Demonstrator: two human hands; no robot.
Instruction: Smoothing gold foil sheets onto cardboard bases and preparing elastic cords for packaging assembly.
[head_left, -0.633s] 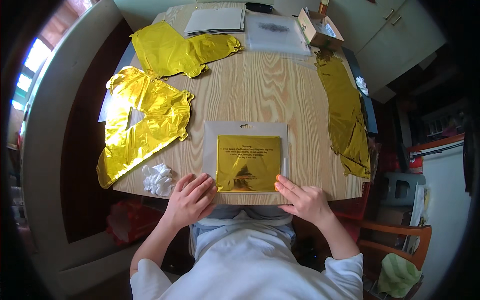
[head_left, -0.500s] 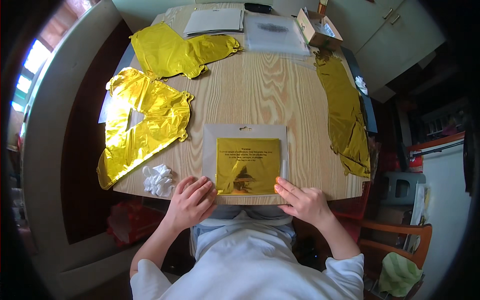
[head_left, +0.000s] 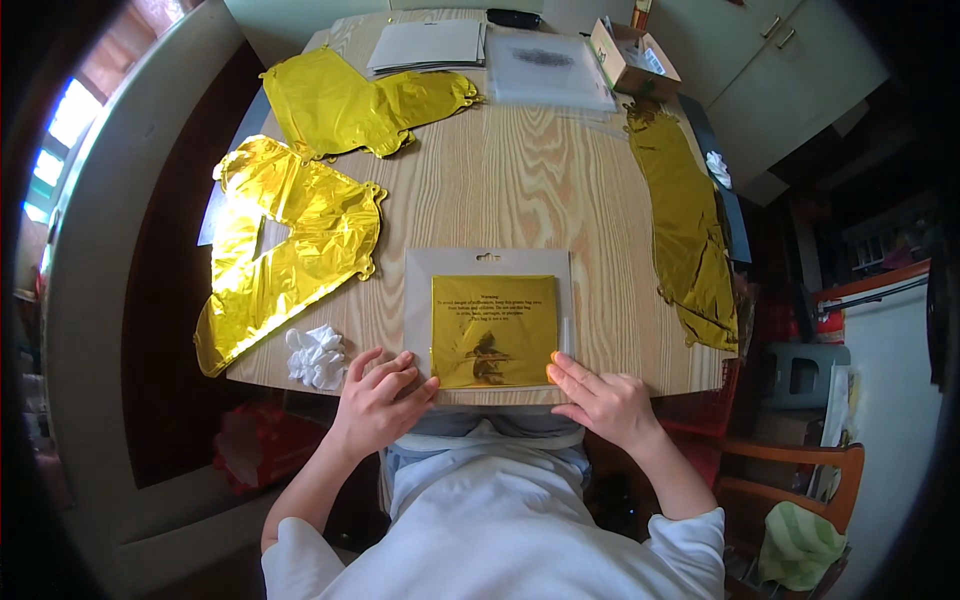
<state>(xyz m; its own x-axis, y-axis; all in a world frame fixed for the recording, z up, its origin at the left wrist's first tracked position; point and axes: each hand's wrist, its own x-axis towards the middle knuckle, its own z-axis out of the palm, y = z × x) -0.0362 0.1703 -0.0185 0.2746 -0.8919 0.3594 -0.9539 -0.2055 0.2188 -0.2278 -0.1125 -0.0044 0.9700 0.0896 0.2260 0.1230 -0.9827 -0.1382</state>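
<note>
Flat on the table in front of me lies a clear bag with a grey card and a folded gold foil balloon inside. A hang hole pierces its far edge, and dark print shows over the gold square. My left hand is open at the bag's near left corner, its fingers spread and its thumb touching that corner. My right hand rests stretched fingertips on the near right corner, with the thumb held apart lower down. Left of my left hand sits a crumpled white tissue.
Flat gold foil balloons lie at left, far left and right. At the far side are a stack of grey cards, clear plastic bags and an open cardboard box. A wooden chair stands at right.
My left fingers have lifted and spread a little, and the thumb now lies at the bag's corner. My right hand stays nearly where it was.
</note>
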